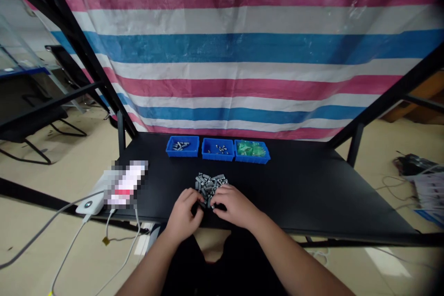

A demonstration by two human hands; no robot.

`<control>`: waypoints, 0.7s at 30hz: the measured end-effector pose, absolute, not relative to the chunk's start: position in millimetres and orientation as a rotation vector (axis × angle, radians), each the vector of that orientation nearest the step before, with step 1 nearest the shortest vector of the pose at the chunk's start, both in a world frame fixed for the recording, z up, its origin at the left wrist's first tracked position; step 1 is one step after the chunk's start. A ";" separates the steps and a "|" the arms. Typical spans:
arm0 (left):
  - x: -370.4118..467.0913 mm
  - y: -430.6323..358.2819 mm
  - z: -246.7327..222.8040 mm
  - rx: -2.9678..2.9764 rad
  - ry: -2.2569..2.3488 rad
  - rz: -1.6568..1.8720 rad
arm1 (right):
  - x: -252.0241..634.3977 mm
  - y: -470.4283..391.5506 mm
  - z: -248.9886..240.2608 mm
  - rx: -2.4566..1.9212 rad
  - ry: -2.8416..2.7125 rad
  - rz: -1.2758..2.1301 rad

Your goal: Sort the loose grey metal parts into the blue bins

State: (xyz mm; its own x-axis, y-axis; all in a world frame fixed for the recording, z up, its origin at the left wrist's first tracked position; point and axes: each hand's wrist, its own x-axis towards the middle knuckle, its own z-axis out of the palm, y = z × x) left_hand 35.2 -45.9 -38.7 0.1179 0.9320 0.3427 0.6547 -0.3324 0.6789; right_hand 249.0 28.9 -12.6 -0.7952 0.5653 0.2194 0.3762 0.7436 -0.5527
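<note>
A loose pile of small grey metal parts point(209, 184), some like short cylinders and some like screws, lies on the black table point(298, 194) close to its front edge. My left hand point(185, 215) is at the pile's left front side, thumb and index finger apart, the index fingertip touching the parts. From the right, my right hand point(236, 204) reaches over the pile's edge. Its thumb and fingers are bent close together around a small metal part at the fingertips, too small to make out exactly. My right fingers hide part of the pile.
Behind the pile stand three blue bins: the left bin point(182, 153) with metal cylinders, the middle bin point(218, 156) with small fittings, the right bin point(252, 159) with green packets. A blurred-out phone point(128, 182) and white power bank point(90, 203) with cables lie left. A striped sheet point(229, 51) hangs behind.
</note>
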 end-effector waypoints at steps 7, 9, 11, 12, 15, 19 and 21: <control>38.5 -49.4 -38.2 2.256 1.733 0.891 | 240.7 72.2 -3.5 -0.931 -2.114 0.815; 38.1 -50.2 -38.1 2.289 1.751 0.876 | 238.6 88.2 -4.1 -1.074 -1.785 0.767; 36.4 -51.8 -37.3 2.316 1.738 0.857 | 239.6 97.4 -9.8 -1.154 -1.652 0.737; 35.2 -53.0 -36.9 2.332 1.719 0.845 | 241.9 98.5 -14.2 -1.178 -1.666 0.734; 31.3 -58.5 -38.2 2.356 1.667 0.820 | 254.7 90.4 -31.4 -1.221 -1.791 0.753; 27.1 -64.8 -45.1 2.326 1.665 0.813 | 275.3 72.3 -50.0 -1.205 -1.862 0.781; 23.0 -61.5 -45.1 2.299 1.680 0.816 | 281.5 66.0 -52.3 -1.123 -1.936 0.789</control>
State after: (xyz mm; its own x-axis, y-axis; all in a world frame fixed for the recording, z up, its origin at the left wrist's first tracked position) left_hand 23.0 -61.5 -45.1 0.2110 0.9226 0.3230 0.8243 -0.3456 0.4485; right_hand 281.5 66.0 -52.3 -0.3341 0.8947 0.2964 0.4327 0.4250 -0.7951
